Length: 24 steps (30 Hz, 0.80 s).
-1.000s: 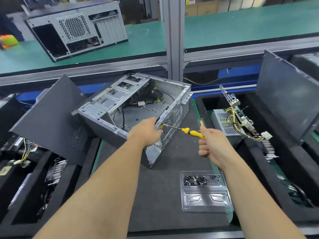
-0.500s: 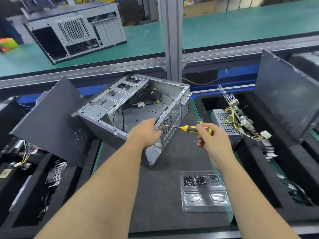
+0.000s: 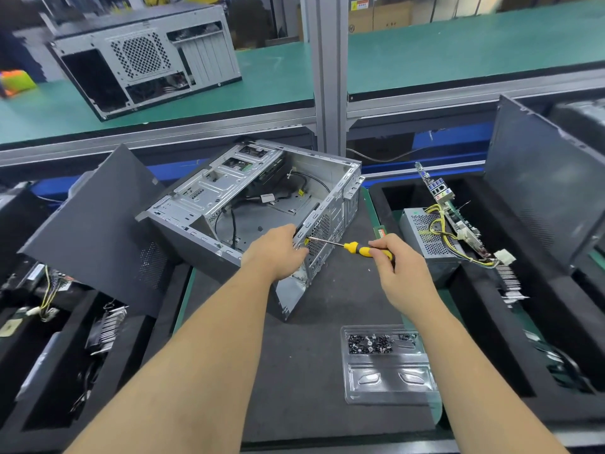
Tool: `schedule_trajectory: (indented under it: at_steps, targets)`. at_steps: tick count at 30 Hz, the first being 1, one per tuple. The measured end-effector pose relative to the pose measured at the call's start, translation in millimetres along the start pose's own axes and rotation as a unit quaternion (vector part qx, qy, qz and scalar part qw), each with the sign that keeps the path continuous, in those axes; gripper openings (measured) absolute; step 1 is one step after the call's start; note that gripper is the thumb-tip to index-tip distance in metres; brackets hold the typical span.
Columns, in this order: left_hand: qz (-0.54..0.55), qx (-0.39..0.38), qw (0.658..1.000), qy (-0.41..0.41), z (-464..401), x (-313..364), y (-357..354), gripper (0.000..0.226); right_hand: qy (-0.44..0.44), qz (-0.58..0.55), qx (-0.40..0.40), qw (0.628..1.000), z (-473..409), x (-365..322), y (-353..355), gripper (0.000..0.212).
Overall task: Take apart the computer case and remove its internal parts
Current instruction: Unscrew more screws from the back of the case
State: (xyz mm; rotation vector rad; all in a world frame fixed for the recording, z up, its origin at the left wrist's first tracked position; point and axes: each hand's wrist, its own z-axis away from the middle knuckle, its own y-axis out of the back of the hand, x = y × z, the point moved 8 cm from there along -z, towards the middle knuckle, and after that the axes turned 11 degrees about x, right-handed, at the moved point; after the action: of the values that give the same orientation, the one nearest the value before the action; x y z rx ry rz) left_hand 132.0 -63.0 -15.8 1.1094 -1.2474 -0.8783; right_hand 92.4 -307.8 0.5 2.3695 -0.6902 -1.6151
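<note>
At 9 o'clock a dark side panel (image 3: 95, 231) leans over the left foam tray (image 3: 49, 381). Just right of it, toward 11 o'clock of centre, the open computer case (image 3: 235, 204) lies on the dark mat (image 3: 304, 355), cables showing inside. The left hand (image 3: 278, 253) curls over the case's near rear edge, gripping it. At 3 o'clock of that hand, the right hand (image 3: 397, 267) pinches the yellow-handled screwdriver (image 3: 363, 249), tip against the rear grille. At 5 o'clock a clear screw tray (image 3: 389, 385) holds dark screws. At 3 o'clock, a power supply (image 3: 425, 234) and motherboard (image 3: 448, 208) sit in the right bin
</note>
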Motion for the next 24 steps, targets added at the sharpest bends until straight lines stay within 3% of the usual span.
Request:
schedule_trajectory:
  at_steps: [4, 6, 8, 10, 11, 12, 14, 15, 17, 20, 24]
  targets:
    - [0.003, -0.001, 1.000, 0.000, 0.0, -0.5, -0.4, 0.029, -0.135, -0.104, 0.030, 0.985, 2.9, 18.6, 0.1, 0.006]
    - [0.002, 0.000, 1.000, -0.001, -0.2, -0.6, -0.4, 0.029, -0.249, -0.202, 0.030, 0.947, 7.2, 24.8, -8.9, 0.007]
    - [0.002, 0.000, 1.000, -0.003, -0.6, -0.4, -1.0, 0.029, -0.380, -0.264, 0.004, 0.887, 13.0, 34.2, -21.3, 0.027]
    - [0.003, 0.001, 1.000, -0.003, -1.0, -0.6, -1.1, 0.029, -0.445, -0.278, -0.020, 0.851, 16.4, 39.5, -27.3, 0.035]
    - [0.002, 0.002, 1.000, -0.003, -1.4, -0.8, -1.2, 0.029, -0.424, -0.266, -0.026, 0.865, 13.0, 37.3, -26.8, 0.033]
    - [0.001, 0.002, 1.000, -0.003, -1.7, -0.9, -1.2, 0.029, -0.365, -0.228, -0.026, 0.902, 7.3, 32.3, -23.0, 0.030]
    - [0.000, 0.003, 1.000, -0.004, -2.3, -0.7, -1.4, 0.029, -0.160, -0.080, -0.011, 0.984, -4.8, 10.9, -8.4, 0.023]
    - [0.001, 0.003, 1.000, -0.005, -2.5, -0.7, -1.5, 0.029, -0.063, -0.032, -0.007, 0.997, -6.5, -0.6, -4.9, 0.018]
    - [0.002, 0.005, 1.000, -0.004, -2.3, -0.9, -1.4, 0.028, 0.028, -0.027, -0.016, 0.999, -5.2, -13.5, -2.5, 0.011]
    - [-0.001, 0.007, 1.000, -0.005, -2.2, -0.6, -1.1, 0.029, 0.052, -0.052, -0.011, 0.997, -4.2, -13.5, -0.8, 0.015]
    - [-0.002, 0.007, 1.000, -0.006, -1.7, -0.4, -0.5, 0.029, -0.082, -0.070, 0.000, 0.994, -0.6, 5.3, -6.8, 0.015]
